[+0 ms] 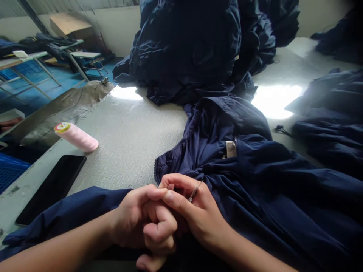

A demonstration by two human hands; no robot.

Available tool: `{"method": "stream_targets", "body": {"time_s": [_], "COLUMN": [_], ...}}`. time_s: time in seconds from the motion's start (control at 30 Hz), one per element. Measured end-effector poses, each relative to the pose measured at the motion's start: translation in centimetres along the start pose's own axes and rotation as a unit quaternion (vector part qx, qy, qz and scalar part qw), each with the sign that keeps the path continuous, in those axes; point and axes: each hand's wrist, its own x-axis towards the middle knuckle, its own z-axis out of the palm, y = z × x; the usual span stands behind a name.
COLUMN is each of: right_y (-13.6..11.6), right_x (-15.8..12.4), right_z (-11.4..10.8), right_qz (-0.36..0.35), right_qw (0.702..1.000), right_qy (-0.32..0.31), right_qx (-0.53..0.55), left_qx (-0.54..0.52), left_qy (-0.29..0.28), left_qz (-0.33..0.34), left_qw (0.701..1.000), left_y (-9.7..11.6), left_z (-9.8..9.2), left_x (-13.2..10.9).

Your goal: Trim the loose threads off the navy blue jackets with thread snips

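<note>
A navy jacket lies spread on the grey table, its zipper edge and a beige neck label showing. My left hand is closed, its fingers curled and pinching at the jacket's edge near the zipper. My right hand is closed too, gripping a small metal thread snip between thumb and fingers. The two hands touch each other over the fabric.
A pink thread spool lies on its side at the left. A black phone lies near the table's left edge. A tall heap of navy garments fills the back; more lie at the right. Metal frames stand on the blue floor.
</note>
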Motion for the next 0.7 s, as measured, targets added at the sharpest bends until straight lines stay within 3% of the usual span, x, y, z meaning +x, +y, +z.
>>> {"method": "stream_targets", "body": {"time_s": [0.17, 0.43, 0.7], "right_y": [-0.2, -0.5, -0.4], "right_x": [0.1, 0.2, 0.1], "right_z": [-0.1, -0.2, -0.3], "right_qz": [0.004, -0.011, -0.009], "right_qw": [1.0, 0.999, 0.997], "right_qy": [-0.006, -0.001, 0.009], "right_qx": [-0.006, -0.033, -0.07], "left_qx": [0.002, 0.01, 0.003], "left_qy": [0.019, -0.002, 0.014], "left_qz": [0.007, -0.016, 0.001], "left_qw": [1.0, 1.0, 1.0], "left_y": [0.3, 1.1, 0.5], "left_z": [0.1, 0.3, 0.2], "left_x": [-0.1, -0.2, 0.1]}}
